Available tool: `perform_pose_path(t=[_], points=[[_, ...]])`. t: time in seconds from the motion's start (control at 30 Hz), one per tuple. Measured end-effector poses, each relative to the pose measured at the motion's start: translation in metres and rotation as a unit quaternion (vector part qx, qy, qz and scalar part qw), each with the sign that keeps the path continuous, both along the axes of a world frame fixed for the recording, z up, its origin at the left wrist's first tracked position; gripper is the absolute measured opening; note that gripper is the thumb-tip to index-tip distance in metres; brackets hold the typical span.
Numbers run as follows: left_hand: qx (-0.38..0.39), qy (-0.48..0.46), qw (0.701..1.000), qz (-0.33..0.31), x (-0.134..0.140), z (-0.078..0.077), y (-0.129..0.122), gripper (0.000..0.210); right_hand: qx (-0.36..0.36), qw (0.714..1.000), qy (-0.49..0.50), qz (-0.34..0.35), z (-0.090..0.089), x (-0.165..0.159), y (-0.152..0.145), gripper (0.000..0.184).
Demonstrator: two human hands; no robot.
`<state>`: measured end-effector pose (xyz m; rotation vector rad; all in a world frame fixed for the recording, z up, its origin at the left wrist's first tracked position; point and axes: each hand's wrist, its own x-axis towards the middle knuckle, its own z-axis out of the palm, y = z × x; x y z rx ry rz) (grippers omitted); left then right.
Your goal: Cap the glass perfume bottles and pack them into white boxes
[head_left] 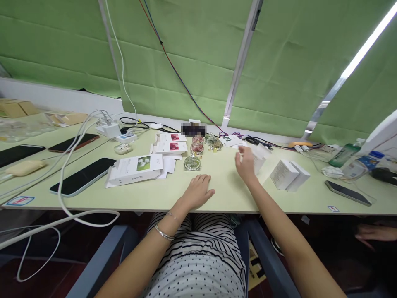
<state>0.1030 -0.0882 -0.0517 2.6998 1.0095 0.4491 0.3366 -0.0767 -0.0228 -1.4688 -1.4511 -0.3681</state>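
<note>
My left hand (197, 192) lies flat on the table near its front edge, fingers stretched out and holding nothing. Just beyond it stands a clear glass perfume bottle (192, 163) with pale green liquid. My right hand (245, 164) is raised over the table, slightly blurred, with its fingers loosely bent and apart; nothing shows in them. Close to its right side is a white box (260, 155), partly hidden by the hand; whether they touch I cannot tell. Pink bottles (197, 145) and greenish bottles (214, 142) are grouped farther back.
An opened white carton (139, 169) and red-pictured cartons (170, 143) lie left. Two white boxes (283, 174) stand right. Phones (83, 176), cables (70, 165), a power strip (107, 128) and a green plastic bottle (345, 153) are around. Another person's hand (376, 233) shows at far right.
</note>
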Motion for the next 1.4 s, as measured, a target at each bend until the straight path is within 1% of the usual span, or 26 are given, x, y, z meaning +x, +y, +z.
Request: perform_pose_path(t=[0.03, 0.07, 0.13, 0.17, 0.23, 0.3, 0.4, 0.47, 0.57, 0.7, 0.8, 0.9, 1.1, 1.27, 1.33, 1.37, 1.4], points=[[0.002, 0.000, 1.000, 0.000, 0.000, 0.000, 0.000, 0.046, -0.048, 0.998, 0.039, 0.033, 0.001, -0.002, 0.025, 0.034], [0.004, 0.000, 1.000, 0.000, 0.000, 0.001, -0.001, 0.046, -0.100, 0.990, 0.085, 0.040, 0.002, -0.002, 0.051, 0.036], [0.011, 0.003, 1.000, -0.001, -0.001, 0.001, -0.002, 0.045, -0.136, 0.983, 0.122, 0.027, 0.000, 0.001, 0.099, 0.038], [0.014, 0.003, 1.000, -0.002, -0.001, 0.000, -0.002, 0.044, -0.150, 0.979, 0.139, 0.019, -0.003, 0.005, 0.118, 0.037], [0.023, 0.002, 1.000, -0.003, -0.002, -0.001, -0.002, 0.043, -0.177, 0.970, 0.166, 0.011, -0.013, 0.012, 0.145, 0.033], [0.030, -0.001, 1.000, -0.003, -0.001, -0.004, -0.002, 0.042, -0.195, 0.963, 0.186, 0.004, -0.025, 0.017, 0.158, 0.028], [0.034, -0.004, 0.999, -0.002, 0.000, -0.006, -0.002, 0.040, -0.201, 0.959, 0.201, -0.005, -0.040, 0.020, 0.163, 0.026], [0.032, -0.003, 0.999, 0.000, 0.000, -0.006, -0.003, 0.040, -0.199, 0.959, 0.203, -0.001, -0.045, 0.019, 0.163, 0.027], [0.034, -0.003, 0.999, 0.000, 0.000, -0.005, -0.003, 0.040, -0.196, 0.960, 0.200, 0.019, -0.049, 0.015, 0.164, 0.027], [0.029, 0.000, 1.000, 0.001, 0.000, -0.004, -0.003, 0.042, -0.198, 0.957, 0.201, 0.062, -0.051, 0.010, 0.159, 0.029], [0.020, 0.005, 1.000, 0.002, 0.000, -0.003, -0.003, 0.042, -0.200, 0.954, 0.200, 0.095, -0.051, 0.007, 0.143, 0.030], [0.008, 0.004, 1.000, 0.008, 0.000, -0.002, -0.003, 0.047, -0.203, 0.950, 0.199, 0.130, -0.048, 0.004, 0.117, 0.030], [-0.027, -0.012, 0.999, 0.025, -0.001, -0.003, -0.002, 0.064, -0.212, 0.938, 0.190, 0.200, -0.044, -0.003, 0.056, 0.031], [-0.046, -0.017, 0.998, 0.031, -0.001, -0.001, -0.003, 0.071, -0.225, 0.921, 0.191, 0.255, -0.046, -0.011, 0.021, 0.032], [-0.049, -0.016, 0.998, 0.029, -0.001, 0.001, -0.004, 0.070, -0.231, 0.925, 0.155, 0.257, -0.041, -0.017, 0.011, 0.032], [-0.051, -0.015, 0.998, 0.028, -0.001, 0.001, -0.004, 0.070, -0.222, 0.936, 0.121, 0.244, -0.038, -0.019, 0.006, 0.032], [-0.053, -0.015, 0.998, 0.028, -0.002, 0.002, -0.004, 0.070, -0.197, 0.953, 0.080, 0.217, -0.033, -0.020, 0.000, 0.032]])
